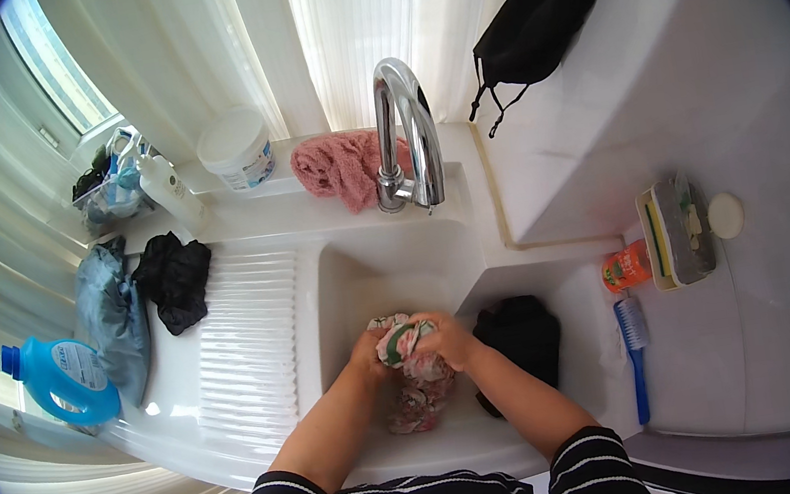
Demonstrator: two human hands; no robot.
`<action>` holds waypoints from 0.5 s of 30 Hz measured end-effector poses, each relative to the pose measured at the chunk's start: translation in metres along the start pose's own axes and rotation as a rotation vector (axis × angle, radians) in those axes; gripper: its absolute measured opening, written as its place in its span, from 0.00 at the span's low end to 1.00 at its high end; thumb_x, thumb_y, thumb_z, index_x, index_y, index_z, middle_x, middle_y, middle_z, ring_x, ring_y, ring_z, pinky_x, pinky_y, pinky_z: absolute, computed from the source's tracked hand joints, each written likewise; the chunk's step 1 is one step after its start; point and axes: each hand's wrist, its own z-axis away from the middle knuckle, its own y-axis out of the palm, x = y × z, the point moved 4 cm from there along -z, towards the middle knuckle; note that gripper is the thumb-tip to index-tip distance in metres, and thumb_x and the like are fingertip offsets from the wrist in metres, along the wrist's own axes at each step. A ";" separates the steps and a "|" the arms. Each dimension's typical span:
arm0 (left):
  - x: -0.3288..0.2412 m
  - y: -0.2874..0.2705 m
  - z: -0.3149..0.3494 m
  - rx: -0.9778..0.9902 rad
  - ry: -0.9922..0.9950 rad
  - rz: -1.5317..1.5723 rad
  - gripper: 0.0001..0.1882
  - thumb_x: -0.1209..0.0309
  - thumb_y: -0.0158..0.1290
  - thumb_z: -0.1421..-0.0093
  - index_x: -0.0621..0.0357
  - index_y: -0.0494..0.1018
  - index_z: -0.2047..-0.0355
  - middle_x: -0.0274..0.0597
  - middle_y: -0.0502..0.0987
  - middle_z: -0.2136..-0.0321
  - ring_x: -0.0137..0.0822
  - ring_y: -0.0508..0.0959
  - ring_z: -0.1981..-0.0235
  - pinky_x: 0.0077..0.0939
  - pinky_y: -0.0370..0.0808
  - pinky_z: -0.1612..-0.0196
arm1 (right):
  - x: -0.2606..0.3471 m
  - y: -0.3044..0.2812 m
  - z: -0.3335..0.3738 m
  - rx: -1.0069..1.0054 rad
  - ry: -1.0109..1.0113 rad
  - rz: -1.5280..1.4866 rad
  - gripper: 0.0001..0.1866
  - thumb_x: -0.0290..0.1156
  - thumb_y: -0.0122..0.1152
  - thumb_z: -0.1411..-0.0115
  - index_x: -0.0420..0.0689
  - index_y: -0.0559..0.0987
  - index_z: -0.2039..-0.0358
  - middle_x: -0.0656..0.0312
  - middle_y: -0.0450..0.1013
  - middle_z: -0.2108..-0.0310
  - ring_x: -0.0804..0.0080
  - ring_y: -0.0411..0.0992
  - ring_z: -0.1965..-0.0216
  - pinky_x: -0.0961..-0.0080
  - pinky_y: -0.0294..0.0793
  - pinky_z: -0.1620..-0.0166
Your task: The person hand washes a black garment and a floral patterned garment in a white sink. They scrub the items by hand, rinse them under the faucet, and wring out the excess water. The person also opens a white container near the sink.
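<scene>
Inside the white sink [339, 267], my two hands grip a wet-looking floral cloth [424, 384], pink and cream with green patches. My left hand [367, 354] is closed on its left side. My right hand [446, 339] wraps the bunched upper part from the right. The lower part of the cloth hangs down toward the basin bottom; I cannot tell what kind of garment it is. Just right of my right forearm, a black cloth [521, 340] lies bunched.
A chrome faucet [405, 134] rises behind the basin beside a pink towel [339, 169]. Left are a ribbed washboard [247, 344], black cloth [173, 278], blue-grey cloth [112, 317] and blue detergent jug [66, 382]. Right are a blue-handled brush [636, 354], orange bottle [626, 267] and caddy [678, 232].
</scene>
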 end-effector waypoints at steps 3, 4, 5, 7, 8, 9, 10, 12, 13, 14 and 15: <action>0.004 0.011 0.006 0.197 0.112 0.043 0.20 0.66 0.43 0.42 0.64 0.71 0.53 0.55 0.74 0.54 0.52 0.75 0.53 0.50 0.69 0.44 | -0.023 -0.037 -0.015 -0.296 -0.098 -0.486 0.11 0.27 0.59 0.50 0.40 0.78 0.65 0.55 0.74 0.60 0.63 0.74 0.59 0.68 0.74 0.55; 0.002 0.025 0.018 0.252 0.122 0.043 0.22 0.63 0.44 0.42 0.63 0.71 0.52 0.56 0.74 0.52 0.53 0.74 0.52 0.50 0.68 0.44 | -0.026 -0.029 -0.013 -0.347 -0.183 -0.216 0.09 0.28 0.60 0.49 0.40 0.77 0.67 0.53 0.73 0.61 0.61 0.74 0.59 0.66 0.74 0.55; -0.001 0.038 0.031 0.246 0.125 0.055 0.21 0.58 0.46 0.41 0.60 0.72 0.54 0.53 0.75 0.55 0.51 0.76 0.55 0.49 0.72 0.49 | -0.032 -0.014 -0.014 -0.396 -0.264 0.056 0.08 0.29 0.60 0.49 0.40 0.77 0.69 0.52 0.73 0.61 0.60 0.73 0.58 0.64 0.74 0.55; -0.010 0.014 0.022 0.452 0.009 0.094 0.20 0.56 0.46 0.41 0.58 0.73 0.56 0.50 0.77 0.61 0.49 0.77 0.60 0.46 0.75 0.55 | -0.028 0.036 -0.003 -0.467 -0.478 0.609 0.08 0.31 0.61 0.48 0.41 0.77 0.72 0.50 0.73 0.61 0.56 0.72 0.57 0.61 0.72 0.54; -0.011 0.016 0.031 0.380 0.020 0.038 0.20 0.53 0.46 0.40 0.56 0.73 0.59 0.47 0.77 0.66 0.45 0.78 0.64 0.43 0.76 0.61 | -0.009 0.075 0.014 -0.492 -0.628 0.892 0.08 0.32 0.62 0.48 0.41 0.77 0.74 0.49 0.72 0.60 0.55 0.71 0.56 0.60 0.71 0.53; -0.011 0.021 0.040 0.315 0.021 -0.021 0.21 0.50 0.47 0.40 0.54 0.73 0.61 0.43 0.78 0.71 0.42 0.79 0.69 0.40 0.78 0.67 | 0.003 0.099 0.025 -0.518 -0.781 1.180 0.09 0.33 0.62 0.49 0.41 0.77 0.75 0.48 0.72 0.59 0.53 0.70 0.54 0.59 0.70 0.52; -0.008 0.019 0.034 0.230 0.123 -0.039 0.20 0.50 0.47 0.40 0.54 0.73 0.62 0.43 0.78 0.71 0.41 0.79 0.70 0.39 0.78 0.67 | -0.005 0.086 0.016 -0.604 -0.743 1.118 0.09 0.34 0.63 0.50 0.41 0.77 0.75 0.47 0.72 0.59 0.52 0.70 0.55 0.60 0.70 0.52; -0.003 0.010 0.021 0.054 0.329 -0.075 0.19 0.51 0.47 0.39 0.54 0.73 0.62 0.44 0.78 0.72 0.40 0.79 0.71 0.38 0.78 0.68 | -0.027 0.045 -0.015 -0.769 -0.664 0.983 0.11 0.36 0.65 0.52 0.41 0.78 0.76 0.46 0.72 0.58 0.50 0.70 0.57 0.63 0.70 0.54; -0.002 0.013 0.028 -0.017 0.259 -0.328 0.16 0.56 0.45 0.39 0.54 0.72 0.62 0.43 0.78 0.71 0.41 0.78 0.71 0.40 0.77 0.65 | -0.016 0.033 -0.022 -0.802 -0.370 0.913 0.11 0.34 0.64 0.53 0.39 0.77 0.75 0.51 0.70 0.54 0.50 0.67 0.53 0.58 0.66 0.49; 0.000 0.015 0.029 -0.032 0.215 -0.219 0.15 0.57 0.44 0.38 0.53 0.73 0.63 0.43 0.78 0.71 0.41 0.78 0.71 0.40 0.77 0.65 | -0.016 0.032 -0.021 -0.860 -0.455 0.953 0.11 0.34 0.64 0.53 0.39 0.77 0.76 0.50 0.70 0.55 0.50 0.67 0.53 0.58 0.67 0.50; 0.000 0.017 0.030 -0.048 0.174 -0.113 0.14 0.57 0.44 0.38 0.53 0.73 0.65 0.42 0.78 0.72 0.41 0.78 0.71 0.40 0.77 0.65 | -0.018 0.034 -0.025 -0.916 -0.547 0.989 0.11 0.34 0.64 0.53 0.39 0.77 0.76 0.50 0.71 0.55 0.50 0.67 0.54 0.58 0.68 0.51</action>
